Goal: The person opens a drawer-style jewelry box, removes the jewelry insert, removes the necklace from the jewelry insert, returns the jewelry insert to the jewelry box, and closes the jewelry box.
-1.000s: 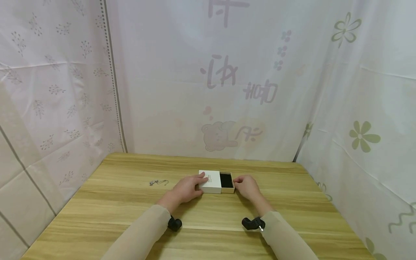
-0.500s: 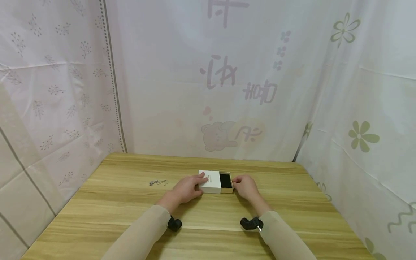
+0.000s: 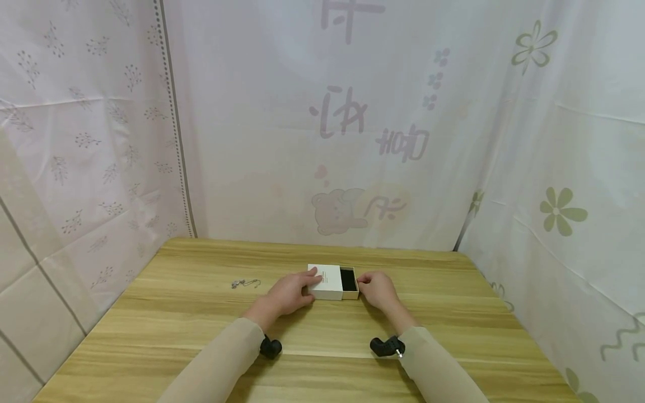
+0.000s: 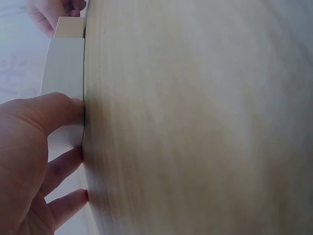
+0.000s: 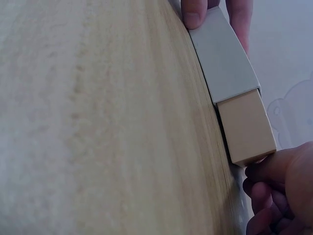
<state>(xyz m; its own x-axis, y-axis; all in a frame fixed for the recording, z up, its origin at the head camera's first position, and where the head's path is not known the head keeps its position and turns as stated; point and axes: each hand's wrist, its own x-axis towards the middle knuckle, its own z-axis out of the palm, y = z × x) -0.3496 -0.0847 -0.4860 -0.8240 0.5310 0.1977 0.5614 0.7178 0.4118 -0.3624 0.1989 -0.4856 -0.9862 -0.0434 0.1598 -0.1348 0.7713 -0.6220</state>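
Note:
A small white box sleeve (image 3: 330, 278) lies on the table, lettering on its top. Out of its right end sticks a tan drawer (image 5: 247, 128) with a black lining (image 3: 347, 280). My left hand (image 3: 288, 292) grips the sleeve's left part, fingers on top and thumb (image 4: 61, 110) on the near side. Against the drawer's outer end presses my right hand (image 3: 378, 289), its fingers curled. The far side of that contact is hidden. A thin silvery chain, perhaps a bracelet (image 3: 246, 283), lies left of the box.
The wood-grain table (image 3: 322, 369) reaches back to a pale printed curtain (image 3: 262, 168), with more curtain along both sides. Black wrist mounts (image 3: 385, 347) sit at both sleeve cuffs.
The drawer has slid a little to the left into the sleeve, and my right hand has moved left with it. My left hand, the sleeve and the chain stay in place.

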